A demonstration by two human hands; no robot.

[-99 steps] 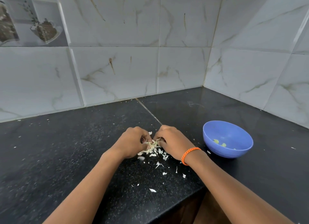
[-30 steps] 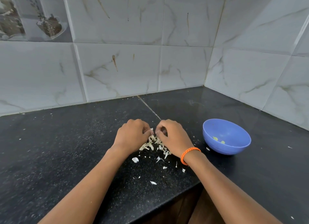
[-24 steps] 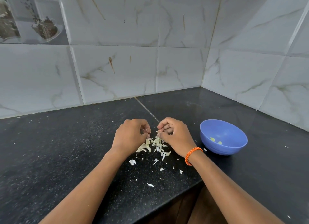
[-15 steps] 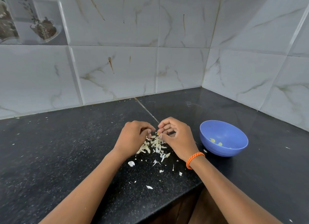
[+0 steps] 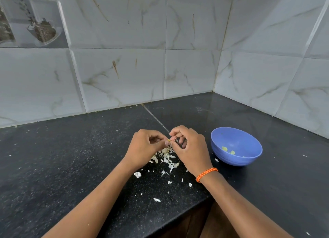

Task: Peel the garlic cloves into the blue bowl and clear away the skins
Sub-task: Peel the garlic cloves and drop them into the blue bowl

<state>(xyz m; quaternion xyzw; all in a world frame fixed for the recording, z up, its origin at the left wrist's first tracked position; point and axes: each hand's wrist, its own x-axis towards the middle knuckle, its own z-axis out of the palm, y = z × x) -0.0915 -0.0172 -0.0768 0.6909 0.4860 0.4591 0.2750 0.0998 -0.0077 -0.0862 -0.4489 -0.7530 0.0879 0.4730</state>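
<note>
Both hands are meeting just below the middle of the frame, fingers curled in tight — the left hand (image 5: pixel 145 148) and the right hand (image 5: pixel 191 149) are pinching one small garlic clove (image 5: pixel 168 140) between their fingertips. Directly beneath them the skins (image 5: pixel 166 157) are lying heaped and scattered on the black counter (image 5: pixel 71 157). At lower right the blue bowl (image 5: pixel 249 157) is sitting near the right hand — peeled cloves (image 5: pixel 228 150) are resting inside.

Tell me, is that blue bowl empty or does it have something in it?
Not empty, though far from full. The blue bowl sits upright on the counter with a few pale yellowish pieces, likely peeled garlic, on its bottom.
</note>
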